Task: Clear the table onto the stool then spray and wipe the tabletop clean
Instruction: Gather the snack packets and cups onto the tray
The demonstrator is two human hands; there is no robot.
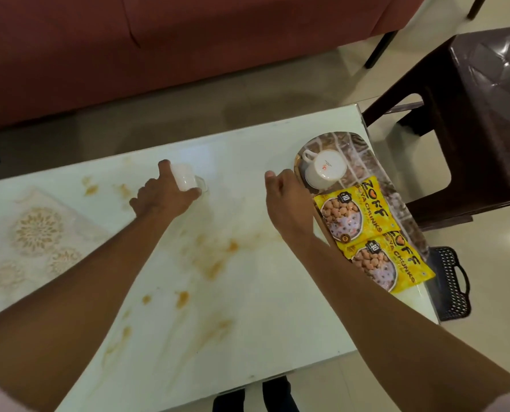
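The white glass tabletop (247, 307) carries orange stains across its middle. My left hand (161, 197) grips a white cup (185, 179) that stands on the table near the far edge. At the table's right end lies a patterned tray (363, 147). On it are an upturned white cup (325, 169) and two yellow soya chunks packets (366, 227). My right hand (286, 200) is at the tray's left rim with its fingers curled over the edge. The dark brown plastic stool (485, 114) stands just beyond the table's right end.
A pale cloth with a gold floral pattern (36, 233) lies on the table's left part. A black perforated basket (453, 286) sits on the floor by the right edge. A maroon sofa (158, 40) runs along the far side.
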